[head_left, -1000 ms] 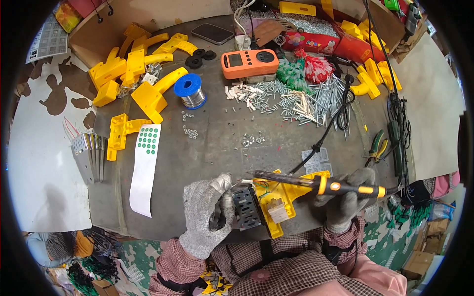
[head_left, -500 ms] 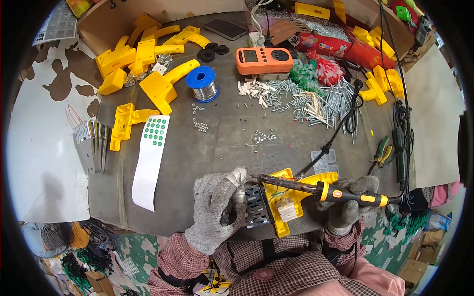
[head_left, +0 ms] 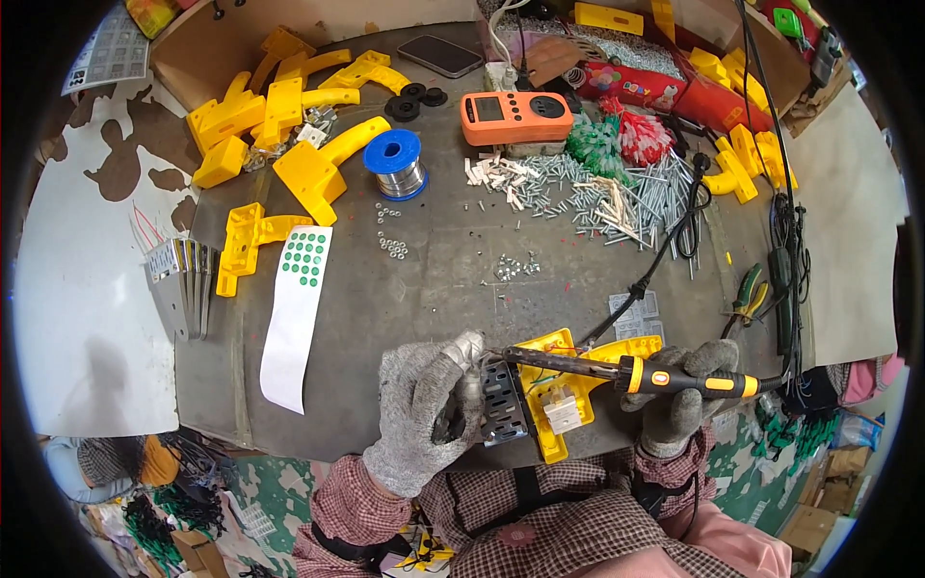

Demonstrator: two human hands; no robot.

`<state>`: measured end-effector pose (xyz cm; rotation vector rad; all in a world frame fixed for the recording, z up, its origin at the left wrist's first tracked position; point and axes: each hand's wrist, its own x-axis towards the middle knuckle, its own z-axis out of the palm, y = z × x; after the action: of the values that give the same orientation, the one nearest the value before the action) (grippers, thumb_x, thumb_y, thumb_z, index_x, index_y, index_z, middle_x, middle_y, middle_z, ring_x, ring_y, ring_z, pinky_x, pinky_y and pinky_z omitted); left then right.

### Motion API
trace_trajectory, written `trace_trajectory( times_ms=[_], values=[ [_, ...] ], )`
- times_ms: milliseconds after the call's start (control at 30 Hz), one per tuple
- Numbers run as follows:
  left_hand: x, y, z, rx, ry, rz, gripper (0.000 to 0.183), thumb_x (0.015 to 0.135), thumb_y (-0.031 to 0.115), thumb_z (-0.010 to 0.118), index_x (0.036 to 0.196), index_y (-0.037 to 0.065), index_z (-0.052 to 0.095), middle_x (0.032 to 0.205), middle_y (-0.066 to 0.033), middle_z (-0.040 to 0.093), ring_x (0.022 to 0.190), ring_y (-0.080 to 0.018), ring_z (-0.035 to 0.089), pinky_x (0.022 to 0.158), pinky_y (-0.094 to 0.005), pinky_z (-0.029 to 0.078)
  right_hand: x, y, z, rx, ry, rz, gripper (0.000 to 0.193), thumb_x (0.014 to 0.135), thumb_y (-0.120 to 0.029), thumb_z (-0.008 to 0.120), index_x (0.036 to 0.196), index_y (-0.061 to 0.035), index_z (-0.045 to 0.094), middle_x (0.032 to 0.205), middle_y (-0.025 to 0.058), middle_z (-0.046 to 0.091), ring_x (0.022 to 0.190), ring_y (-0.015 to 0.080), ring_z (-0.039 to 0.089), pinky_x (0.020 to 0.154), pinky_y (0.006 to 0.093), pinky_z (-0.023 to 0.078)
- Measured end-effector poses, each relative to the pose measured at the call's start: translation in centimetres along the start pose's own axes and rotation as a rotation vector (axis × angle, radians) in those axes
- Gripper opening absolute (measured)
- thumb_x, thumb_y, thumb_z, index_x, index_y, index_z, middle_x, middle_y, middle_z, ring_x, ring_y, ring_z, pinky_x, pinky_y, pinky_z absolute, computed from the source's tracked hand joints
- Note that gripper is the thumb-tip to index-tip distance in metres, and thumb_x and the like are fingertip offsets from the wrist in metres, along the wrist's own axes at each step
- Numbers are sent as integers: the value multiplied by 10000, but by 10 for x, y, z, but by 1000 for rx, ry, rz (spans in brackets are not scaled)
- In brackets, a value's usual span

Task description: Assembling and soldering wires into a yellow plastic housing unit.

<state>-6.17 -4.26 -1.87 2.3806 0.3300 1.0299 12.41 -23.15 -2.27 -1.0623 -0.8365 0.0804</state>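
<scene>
My right hand [head_left: 672, 412], in a grey glove, grips the black and yellow handle of a soldering iron [head_left: 568, 362]. Its barrel lies level and points left, over an open yellow plastic housing [head_left: 551, 447]. At the iron's tip, my gloved left hand [head_left: 416, 409] has thumb and fingers pinched together; whatever they hold is too small to make out. Just right of these fingers is a perforated metal plate [head_left: 503, 407], beside the housing. A white block [head_left: 562, 411] sits in the housing, and thin wires run under the iron. A black power cord [head_left: 631, 294] leads up from the housing.
A solder spool [head_left: 395, 164], an orange meter [head_left: 515, 118] and a heap of screws [head_left: 617, 197] lie farther back. Yellow housings [head_left: 313, 178] pile up back left. A sticker sheet [head_left: 294, 337] and metal plates [head_left: 181, 284] are left; pliers [head_left: 747, 294] lie right.
</scene>
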Motion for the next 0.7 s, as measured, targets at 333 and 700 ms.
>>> trace_trajectory(
  times_ms=[333,700],
  values=[
    [0,1,1,-36,105,-73,203,835,-45,583,1029,-2,627,994,-150,633,866,-282,610,780,-370,496,-4,-5,-6,89,38,124,417,897,-269,771,1060,-63,447,758,142,661,593,239,677,555,345,573],
    [-10,26,-1,-337,-321,-6,281,685,-9,685,956,55,646,917,-75,689,782,-276,656,768,-429,469,24,3,-50,175,401,244,265,1043,-329,506,1035,-66,486,711,68,571,409,120,449,426,244,408]
  ],
)
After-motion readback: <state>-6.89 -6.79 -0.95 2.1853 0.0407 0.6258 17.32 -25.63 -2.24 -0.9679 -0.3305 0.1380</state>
